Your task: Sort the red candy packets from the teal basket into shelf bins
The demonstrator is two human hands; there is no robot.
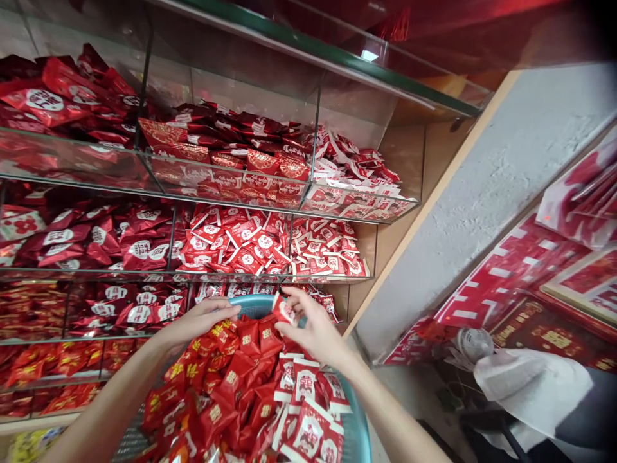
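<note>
Below me is a teal plastic basket (357, 411) heaped with small wrapped packets. Plain red packets with gold characters (231, 379) fill its middle and left. Red-and-white packets (306, 386) lie along its right side. Over the far right part of the basket, my right hand (313, 325) pinches one small red-and-white packet (284, 310) between thumb and fingers. My left hand (212, 315) is at the far left rim, palm down, its fingers stretched out towards the rim. Nothing shows in it, though its underside is hidden.
Ahead, glass-fronted shelves (231, 193) hold compartments of red packets, with a glass ledge (337, 58) above. A wooden side panel (424, 199) ends the shelving against a grey wall (467, 193). Red printed goods (544, 321) and a white cloth or bag (535, 386) are at right.
</note>
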